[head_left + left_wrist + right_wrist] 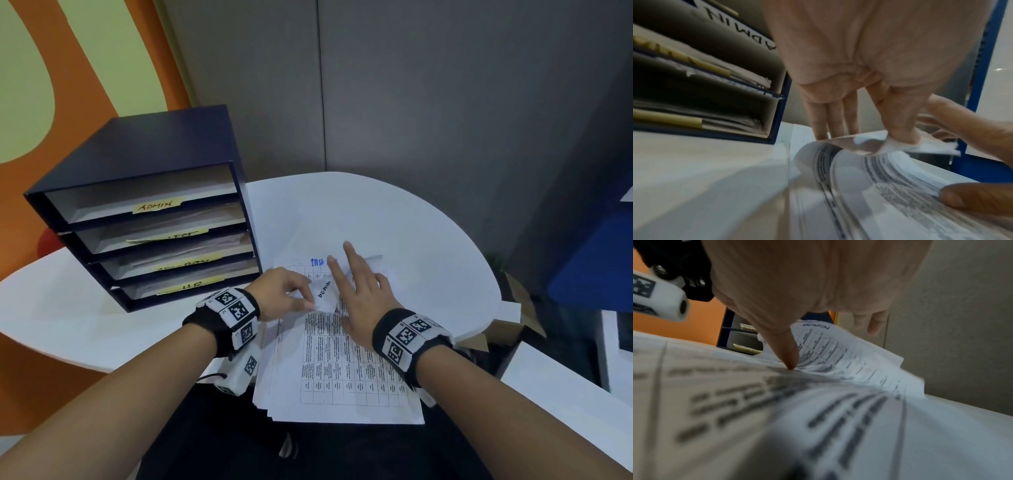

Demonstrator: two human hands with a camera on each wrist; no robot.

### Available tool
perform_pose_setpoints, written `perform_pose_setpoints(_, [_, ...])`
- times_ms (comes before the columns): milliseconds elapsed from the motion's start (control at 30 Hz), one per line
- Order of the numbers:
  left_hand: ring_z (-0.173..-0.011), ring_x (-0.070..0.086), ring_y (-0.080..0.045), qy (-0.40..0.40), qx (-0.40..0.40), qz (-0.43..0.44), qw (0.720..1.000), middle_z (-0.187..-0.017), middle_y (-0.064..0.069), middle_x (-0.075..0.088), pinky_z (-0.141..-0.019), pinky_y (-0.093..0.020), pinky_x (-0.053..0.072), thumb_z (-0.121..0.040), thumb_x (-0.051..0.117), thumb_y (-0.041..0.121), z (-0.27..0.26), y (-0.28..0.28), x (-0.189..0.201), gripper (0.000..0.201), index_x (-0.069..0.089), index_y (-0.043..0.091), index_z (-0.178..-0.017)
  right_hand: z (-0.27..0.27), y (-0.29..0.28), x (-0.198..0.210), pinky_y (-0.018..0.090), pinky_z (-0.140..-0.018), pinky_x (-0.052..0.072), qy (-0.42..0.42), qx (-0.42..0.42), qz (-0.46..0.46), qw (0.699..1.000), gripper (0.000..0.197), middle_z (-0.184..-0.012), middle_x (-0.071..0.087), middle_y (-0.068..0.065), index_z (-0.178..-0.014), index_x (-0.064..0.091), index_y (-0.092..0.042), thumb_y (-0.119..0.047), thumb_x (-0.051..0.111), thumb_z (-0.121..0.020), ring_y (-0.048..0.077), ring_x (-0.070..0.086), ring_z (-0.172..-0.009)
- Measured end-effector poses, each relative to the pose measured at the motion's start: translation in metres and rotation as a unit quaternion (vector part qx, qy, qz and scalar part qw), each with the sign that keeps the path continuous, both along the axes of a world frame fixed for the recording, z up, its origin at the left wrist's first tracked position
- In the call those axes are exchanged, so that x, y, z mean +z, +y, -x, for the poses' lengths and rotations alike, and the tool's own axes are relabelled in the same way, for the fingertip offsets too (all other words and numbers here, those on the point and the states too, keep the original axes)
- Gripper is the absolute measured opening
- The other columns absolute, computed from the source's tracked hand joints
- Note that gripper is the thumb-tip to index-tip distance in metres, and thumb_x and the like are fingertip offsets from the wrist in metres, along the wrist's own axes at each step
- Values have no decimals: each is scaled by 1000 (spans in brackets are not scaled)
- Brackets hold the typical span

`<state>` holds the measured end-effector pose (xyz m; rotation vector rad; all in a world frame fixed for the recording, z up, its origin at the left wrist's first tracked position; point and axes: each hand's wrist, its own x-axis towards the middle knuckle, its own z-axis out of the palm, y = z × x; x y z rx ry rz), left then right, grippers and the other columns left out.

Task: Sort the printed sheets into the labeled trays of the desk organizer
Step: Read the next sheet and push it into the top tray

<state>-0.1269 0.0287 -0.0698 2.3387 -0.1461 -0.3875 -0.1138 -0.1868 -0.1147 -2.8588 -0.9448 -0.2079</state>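
A stack of printed sheets point(342, 370) lies on the white desk point(394, 219), directly under both hands, its near edge hanging toward the person. The left hand point(284, 291) pinches the far left corner of the top sheet point(323, 294) between thumb and fingers point(900, 123) and has it curled up and back, so that the underside with the word "ADMIN" shows just right of the fingertips. In the left wrist view the paper rolls over below the fingertips, with the thumb pressed on the raised corner.

The right hand point(359, 294) lies palm down just right of that lifted corner, fingers point(352, 260) straight and spread, pointing away from the person over the far part of the stack. It grasps nothing; in the right wrist view its thumb tip point(789, 356) presses onto the page while the curled sheet rises beyond it.

The desk organizer point(147, 212) stands to the left of the left fingers, near but apart from them, its four trays open toward the person. The top tray's yellow label point(156, 205) reads "ADMIN"; the lower trays hold papers. Both forearms reach forward, each wrist banded with a marker-covered strap.
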Motion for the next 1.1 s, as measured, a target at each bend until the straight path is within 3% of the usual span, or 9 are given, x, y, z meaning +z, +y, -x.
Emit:
perform_pose_setpoints(133, [-112,66,-6,26,14,45,999,-125,6,69,-109,-37,46,-84,77,33,-5,8,3,5,79,32,-88,0,2,-4,55,-113,18,0,32,52,998,81,-162,-3,10,-152,17,-16,-17,57,-82,29,-4,-149])
perform_pose_setpoints(200, [-110,66,-9,-4,70,49,996,-121,7,70,-105,-39,48,-86,71,42,-13,10,3,27,72,26,-109,0,1,-5,54,-114,17,32,28,44,998,77,-161,9,8,-152,17,-14,-17,54,-84,26,2,-149])
perform_pose_setpoints(300, [-130,52,-22,-55,154,-38,986,-147,-3,49,-104,-28,39,-94,65,35,-29,9,3,55,45,20,-143,1,-2,-3,49,-114,14,51,25,37,998,72,-160,12,6,-150,17,-14,-19,50,-87,23,7,-149])
perform_pose_setpoints(433, [-128,52,-30,7,175,-111,978,-145,-11,48,-101,-33,42,-90,69,32,-49,4,-4,87,15,16,-156,2,-3,-4,51,-112,19,46,24,27,998,69,-158,21,7,-147,27,-13,-21,55,-85,26,16,-147])
perform_pose_setpoints(533, [-114,59,-27,-56,198,-129,970,-128,-9,59,-94,-32,47,-87,71,21,-53,2,-8,65,42,15,-145,2,-3,-5,53,-110,22,43,23,27,998,70,-157,25,9,-146,30,-12,-19,57,-82,28,21,-146])
perform_pose_setpoints(600, [-96,64,-23,-122,216,-139,959,-107,-3,69,-80,-28,50,-86,66,14,-52,2,-3,29,67,18,-114,3,-3,-5,54,-110,21,49,22,35,998,71,-158,22,9,-147,28,-12,-19,56,-82,28,19,-146])
perform_pose_setpoints(700, [-86,67,-21,-156,202,-130,958,-84,2,71,-71,-26,48,-84,66,16,-47,3,7,11,71,22,-77,4,-2,-4,53,-111,18,56,20,45,997,74,-160,16,8,-149,22,-12,-20,55,-84,27,14,-147])
perform_pose_setpoints(867, [-93,60,-16,-210,162,-95,959,-98,5,65,-84,-31,47,-85,75,21,-32,-1,17,14,69,21,-72,5,-2,-2,51,-114,13,63,8,49,997,78,-161,9,6,-153,9,-13,-22,51,-88,24,7,-148])
perform_pose_setpoints(1100, [-83,68,-5,-77,19,-7,997,-92,10,72,-79,-24,56,-73,85,10,9,-8,-6,14,75,18,-68,9,-1,1,53,-114,9,83,22,103,991,75,-161,2,7,-153,7,-14,-27,45,-90,23,1,-149])
